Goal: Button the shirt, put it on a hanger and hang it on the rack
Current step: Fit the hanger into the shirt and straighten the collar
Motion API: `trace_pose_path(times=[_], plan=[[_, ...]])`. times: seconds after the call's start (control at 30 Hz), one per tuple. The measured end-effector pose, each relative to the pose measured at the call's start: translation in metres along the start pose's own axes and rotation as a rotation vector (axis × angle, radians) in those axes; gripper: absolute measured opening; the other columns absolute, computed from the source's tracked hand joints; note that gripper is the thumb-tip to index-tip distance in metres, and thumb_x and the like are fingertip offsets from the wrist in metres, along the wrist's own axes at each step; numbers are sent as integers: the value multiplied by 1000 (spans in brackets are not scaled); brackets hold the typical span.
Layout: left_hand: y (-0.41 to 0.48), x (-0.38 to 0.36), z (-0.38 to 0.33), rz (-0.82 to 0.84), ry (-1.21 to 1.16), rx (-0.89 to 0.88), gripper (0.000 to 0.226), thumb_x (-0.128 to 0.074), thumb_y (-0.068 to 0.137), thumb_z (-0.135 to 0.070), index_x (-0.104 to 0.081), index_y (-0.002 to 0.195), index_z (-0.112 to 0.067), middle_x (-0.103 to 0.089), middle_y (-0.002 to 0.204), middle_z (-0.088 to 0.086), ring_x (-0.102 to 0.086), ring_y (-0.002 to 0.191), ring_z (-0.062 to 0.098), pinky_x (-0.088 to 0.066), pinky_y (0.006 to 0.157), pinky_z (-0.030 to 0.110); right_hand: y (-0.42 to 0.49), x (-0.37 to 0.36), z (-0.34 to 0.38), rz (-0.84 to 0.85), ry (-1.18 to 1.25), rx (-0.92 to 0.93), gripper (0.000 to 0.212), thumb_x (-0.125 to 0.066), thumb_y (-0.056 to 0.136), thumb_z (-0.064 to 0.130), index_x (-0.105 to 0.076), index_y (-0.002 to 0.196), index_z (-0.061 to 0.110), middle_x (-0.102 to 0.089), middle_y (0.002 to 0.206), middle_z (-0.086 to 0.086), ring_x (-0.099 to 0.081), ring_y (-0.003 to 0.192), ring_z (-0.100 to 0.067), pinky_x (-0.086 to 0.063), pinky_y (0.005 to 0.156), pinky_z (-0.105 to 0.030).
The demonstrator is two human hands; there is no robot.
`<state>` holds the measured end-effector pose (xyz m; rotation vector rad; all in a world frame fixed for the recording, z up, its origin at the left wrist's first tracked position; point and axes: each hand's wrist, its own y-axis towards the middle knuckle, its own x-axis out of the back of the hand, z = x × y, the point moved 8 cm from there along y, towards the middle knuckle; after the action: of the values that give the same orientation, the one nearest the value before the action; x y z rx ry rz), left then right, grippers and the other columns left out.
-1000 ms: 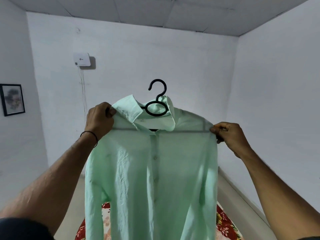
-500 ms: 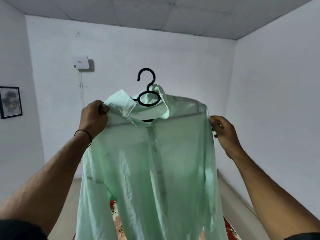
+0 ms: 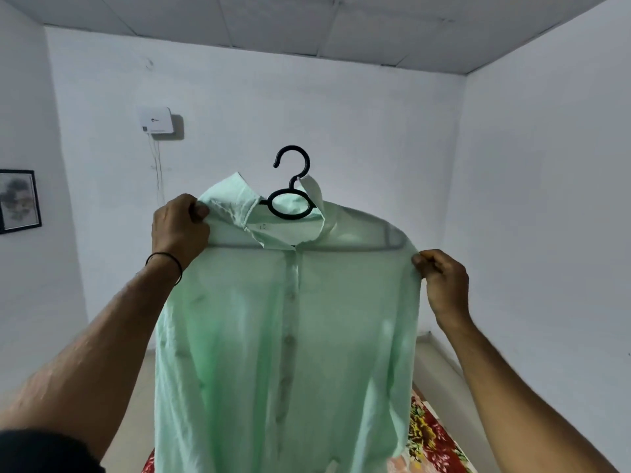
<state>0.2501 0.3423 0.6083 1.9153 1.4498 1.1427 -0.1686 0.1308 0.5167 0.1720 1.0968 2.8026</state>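
Far left wall: framed picture, dark frame, contents too blurred to read. Back wall, further right: small white box mounted high, thin cables dropping beneath it.

Left hand: raised, back of the hand toward the camera, fingers curled into the cloth. It grips the shirt's shoulder just beside the collar, thumb tip against the collar's edge. A black wristband sits on that wrist.

Shirt: pale mint green, thin. It is held up in mid-air at the centre of the view, front facing the camera, draped over the hanger and hanging straight down. The collar is rumpled, with one flap standing up on each side. The button strip runs down the middle and several buttons show along it. They look fastened, though the lower part is blurred.

Hanger: black, its hook and ring rising out of the collar opening, the hook's open end to the left. The shoulder bar shows as a grey shadow through the fabric.

Right hand: slightly lower than the left, fingers bent, pinching the outer end of the other shoulder.

Bottom right, behind the shirt's hem: floral cloth, red and yellow, lying below.
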Motion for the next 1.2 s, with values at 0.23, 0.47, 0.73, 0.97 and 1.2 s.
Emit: trace_pose_path(times=[0.23, 0.47, 0.73, 0.97, 1.2], plan=[[-7, -8, -21, 93, -83, -169, 10, -54, 88, 2, -62, 84, -2, -58, 74, 10, -53, 77, 36, -40, 68, 35, 6, -14, -7, 74, -175, -119, 14, -59, 90, 8, -69, 98, 12, -71, 102, -4, -64, 98, -26, -49, 86, -38], [-32, -33, -38, 150, -74, -295, 10, -54, 90, 1, -63, 87, 0, -61, 76, 11, -54, 74, 32, -40, 64, 34, 9, -74, 63, 545, -451, 177, 22, -50, 102, 38, -66, 109, 26, -72, 103, 9, -63, 98, -12, -41, 97, -36], [-45, -36, -14, 188, -231, -194, 7, -66, 91, -13, -67, 93, -6, -66, 84, 6, -57, 79, 24, -43, 70, 29, 15, -74, 59, 470, -301, 234, 16, -58, 96, 18, -65, 81, 18, -62, 69, 11, -53, 64, 3, -39, 62, -19], [-82, -61, 32, 416, -235, -14, 18, -68, 91, -28, -73, 85, -12, -69, 77, 9, -53, 71, 19, -43, 68, 27, 22, -65, 40, 487, -328, 210, 12, -61, 94, 14, -71, 88, 11, -68, 78, 4, -59, 74, -13, -43, 70, -28], [-96, -76, 19, 563, -204, -85, 16, -67, 92, -28, -74, 105, -22, -74, 98, -8, -66, 93, 10, -51, 82, 30, 16, -61, 22, 612, -293, 230, 19, -57, 96, 6, -74, 95, 15, -74, 89, 6, -65, 82, -2, -46, 73, -15]])
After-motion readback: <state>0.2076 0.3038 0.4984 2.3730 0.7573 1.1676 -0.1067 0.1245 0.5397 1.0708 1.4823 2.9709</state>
